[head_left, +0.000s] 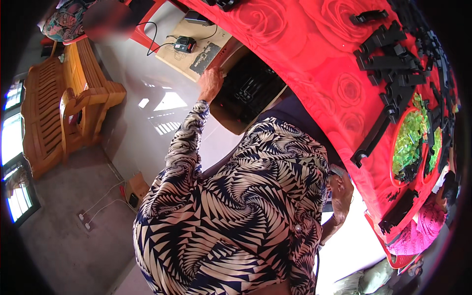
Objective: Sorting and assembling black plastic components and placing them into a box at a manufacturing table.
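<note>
My left hand (211, 84) reaches forward, its fingers bent over the rim of an open cardboard box (227, 125). Inside that box lies a heap of black parts (253, 81), too dark to tell apart. Close to my right side, between my body and the table edge, is my right hand (340, 191). Its fingers curl inward and are partly hidden by my patterned sleeve. A small greyish thing shows at the fingers, but I cannot make out what it is.
A red rose-patterned tablecloth (314, 73) covers the table on my right. On it lie several long black plastic pieces (388, 61) and a red-rimmed basket (397, 147) of green pieces. A black charger (184, 44) sits on cardboard ahead. A wooden bench (49, 108) stands left; people sit nearby.
</note>
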`<state>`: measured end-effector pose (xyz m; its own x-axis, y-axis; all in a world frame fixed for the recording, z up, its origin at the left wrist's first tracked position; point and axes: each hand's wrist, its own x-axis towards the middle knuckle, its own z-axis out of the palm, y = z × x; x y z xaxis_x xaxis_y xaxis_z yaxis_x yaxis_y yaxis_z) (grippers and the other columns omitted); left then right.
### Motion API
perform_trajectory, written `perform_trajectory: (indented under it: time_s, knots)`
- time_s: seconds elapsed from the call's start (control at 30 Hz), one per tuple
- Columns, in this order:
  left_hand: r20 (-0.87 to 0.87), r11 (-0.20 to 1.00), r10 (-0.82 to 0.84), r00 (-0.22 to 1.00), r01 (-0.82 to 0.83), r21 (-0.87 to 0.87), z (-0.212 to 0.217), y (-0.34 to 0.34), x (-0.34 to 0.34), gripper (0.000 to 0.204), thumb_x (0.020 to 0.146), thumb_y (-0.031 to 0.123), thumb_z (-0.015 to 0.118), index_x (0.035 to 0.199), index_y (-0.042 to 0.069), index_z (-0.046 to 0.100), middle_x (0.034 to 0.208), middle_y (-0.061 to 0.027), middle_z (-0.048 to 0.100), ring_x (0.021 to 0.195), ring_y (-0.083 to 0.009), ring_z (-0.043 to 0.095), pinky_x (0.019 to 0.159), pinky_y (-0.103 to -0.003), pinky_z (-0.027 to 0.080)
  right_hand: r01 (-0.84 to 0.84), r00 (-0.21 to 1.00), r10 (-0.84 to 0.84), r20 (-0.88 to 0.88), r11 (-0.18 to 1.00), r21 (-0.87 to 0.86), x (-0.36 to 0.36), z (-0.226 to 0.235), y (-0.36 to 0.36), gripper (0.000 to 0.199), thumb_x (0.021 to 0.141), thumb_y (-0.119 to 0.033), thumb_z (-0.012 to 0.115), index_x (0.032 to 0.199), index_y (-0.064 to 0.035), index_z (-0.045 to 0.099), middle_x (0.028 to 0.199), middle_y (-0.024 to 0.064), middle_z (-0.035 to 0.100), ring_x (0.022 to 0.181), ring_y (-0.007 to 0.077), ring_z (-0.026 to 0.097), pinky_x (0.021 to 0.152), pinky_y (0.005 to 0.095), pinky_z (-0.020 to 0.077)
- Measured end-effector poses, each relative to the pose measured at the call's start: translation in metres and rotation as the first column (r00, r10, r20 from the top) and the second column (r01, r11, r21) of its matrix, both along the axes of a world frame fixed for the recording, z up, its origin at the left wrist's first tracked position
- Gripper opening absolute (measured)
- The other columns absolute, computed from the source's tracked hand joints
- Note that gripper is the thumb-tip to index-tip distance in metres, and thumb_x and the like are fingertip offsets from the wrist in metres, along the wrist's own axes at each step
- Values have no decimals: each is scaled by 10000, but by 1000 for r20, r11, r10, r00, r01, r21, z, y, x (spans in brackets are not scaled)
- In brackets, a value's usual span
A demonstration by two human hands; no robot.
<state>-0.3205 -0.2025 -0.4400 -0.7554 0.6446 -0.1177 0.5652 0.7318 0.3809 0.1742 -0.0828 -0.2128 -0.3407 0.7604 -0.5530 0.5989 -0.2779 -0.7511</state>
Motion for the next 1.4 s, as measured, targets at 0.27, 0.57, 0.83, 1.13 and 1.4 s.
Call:
perform_trajectory:
  time_s: [0.27, 0.57, 0.83, 1.13, 1.4]
  knots:
    - [-93, 997, 79, 993, -76, 35, -5, -10, -20, 208, 898, 235, 584, 980, 137, 748, 858, -205, 706, 825, -419, 681, 753, -512, 548, -5, 1000, 4, 18, 999, 44, -8, -4, 2, 156, 911, -96, 661, 925, 45, 598, 722, 41, 624, 676, 87, 549, 669, 274, 472]
    - [-140, 999, 27, 990, -23, 28, -4, -24, -57, 143, 899, 228, 617, 894, 124, 716, 813, -189, 686, 810, -428, 662, 684, -511, 522, -15, 999, 16, 30, 999, -30, -11, -8, 6, 222, 945, -112, 627, 1132, 5, 649, 781, -1, 628, 764, 76, 567, 754, 254, 466]
    - [-117, 994, -54, 992, 64, 85, 10, -16, -72, 173, 893, 256, 645, 915, 102, 720, 796, -222, 670, 779, -440, 652, 669, -512, 509, 6, 1000, -7, -27, 1000, -24, -8, -28, 1, 249, 952, -107, 623, 1175, 0, 645, 944, 37, 681, 872, 91, 600, 832, 259, 476]
    - [137, 991, 43, 990, -60, 123, -35, 8, -96, 162, 890, 250, 607, 887, 133, 720, 804, -147, 707, 763, -376, 679, 645, -472, 512, 16, 998, -15, -63, 1000, 21, -7, -22, 1, 208, 968, -89, 604, 1152, -7, 654, 1005, 58, 700, 924, 96, 618, 855, 261, 482]
    - [-167, 997, -59, 984, 65, 34, 19, 18, -89, 303, 881, 371, 675, 1025, 106, 709, 927, -190, 705, 905, -416, 658, 741, -516, 520, 9, 992, 3, -128, 996, 92, -23, -53, 18, 190, 934, -44, 662, 1116, 9, 647, 891, 23, 702, 823, 57, 606, 722, 230, 492]
